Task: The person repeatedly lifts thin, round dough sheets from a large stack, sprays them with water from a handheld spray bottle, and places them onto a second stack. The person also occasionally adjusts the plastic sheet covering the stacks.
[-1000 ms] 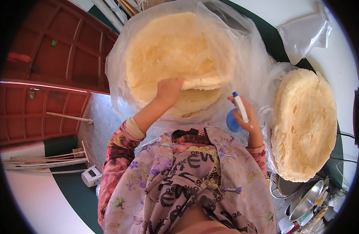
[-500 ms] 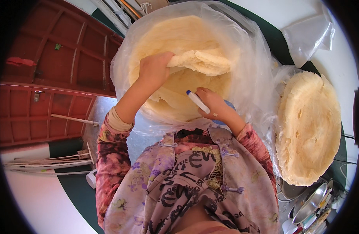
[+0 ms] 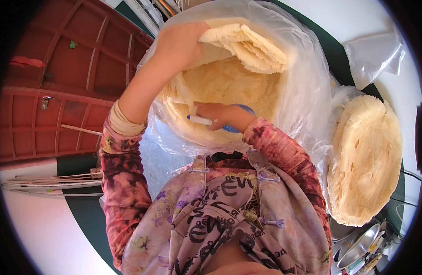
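The person's left hand point(image 3: 182, 43) grips the edge of some thin yellow sheets point(image 3: 247, 46) and holds them up over a big round stack point(image 3: 245, 87). The right hand point(image 3: 222, 115) is wrapped around a blue spray bottle point(image 3: 201, 120) with a white top, over the stack's near side. The stack sits in a clear plastic bag point(image 3: 309, 87), with another yellow pile point(image 3: 365, 160) to the right.
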A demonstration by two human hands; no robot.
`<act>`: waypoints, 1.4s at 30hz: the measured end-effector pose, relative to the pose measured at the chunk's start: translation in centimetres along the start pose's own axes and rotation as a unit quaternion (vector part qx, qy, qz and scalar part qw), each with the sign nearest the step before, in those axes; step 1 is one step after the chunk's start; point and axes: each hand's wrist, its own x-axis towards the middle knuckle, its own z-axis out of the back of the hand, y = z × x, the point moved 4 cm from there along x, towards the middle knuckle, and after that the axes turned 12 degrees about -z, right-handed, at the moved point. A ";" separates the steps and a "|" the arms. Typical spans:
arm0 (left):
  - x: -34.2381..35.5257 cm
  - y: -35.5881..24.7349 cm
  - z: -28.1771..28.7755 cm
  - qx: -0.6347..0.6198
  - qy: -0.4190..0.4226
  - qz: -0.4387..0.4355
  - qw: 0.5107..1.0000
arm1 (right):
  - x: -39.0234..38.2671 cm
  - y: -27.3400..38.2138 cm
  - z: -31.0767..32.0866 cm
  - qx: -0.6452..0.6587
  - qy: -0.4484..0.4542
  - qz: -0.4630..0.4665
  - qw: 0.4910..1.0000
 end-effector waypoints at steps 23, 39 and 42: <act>13.1 13.6 17.6 -0.091 -0.057 -0.022 0.994 | -1.2 0.9 0.1 -0.025 -0.122 -0.016 0.992; 14.6 10.7 24.4 -0.110 -0.043 -0.019 0.993 | -17.3 11.9 11.2 0.259 -0.588 -0.100 0.759; 14.4 9.5 25.1 -0.109 -0.059 -0.034 0.992 | -18.6 13.3 9.8 0.222 -0.570 -0.105 0.785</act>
